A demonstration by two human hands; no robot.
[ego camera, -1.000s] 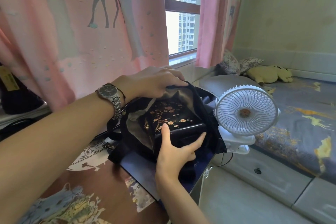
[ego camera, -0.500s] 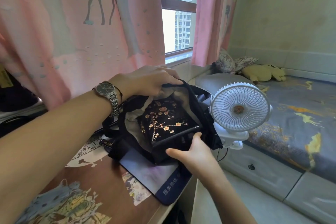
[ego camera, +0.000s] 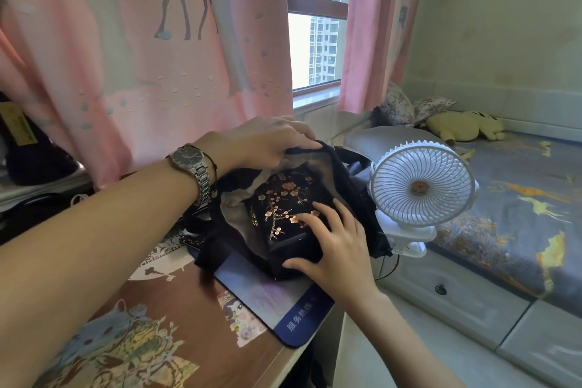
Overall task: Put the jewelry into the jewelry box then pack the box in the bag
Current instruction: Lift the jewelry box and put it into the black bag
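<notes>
A black jewelry box (ego camera: 285, 198) with a pink and gold blossom pattern on its closed lid lies inside the open black bag (ego camera: 356, 195) on the desk. My left hand (ego camera: 267, 142), with a steel watch on the wrist, grips the bag's far rim and holds the mouth open. My right hand (ego camera: 333, 246) rests on the box's near end, fingers spread over the lid and thumb against the front side. No loose jewelry is visible.
A white clip fan (ego camera: 422, 186) stands just right of the bag at the desk's edge. A blue mat (ego camera: 283, 309) lies under the bag on the brown decorated desk (ego camera: 163, 318). Pink curtains hang behind. A bed with a yellow plush toy (ego camera: 463, 126) lies to the right.
My right hand has moved from the box's front side up onto the lid, fingers now spread over the blossoms. The box sits deeper in the bag. My left hand still holds the rim.
</notes>
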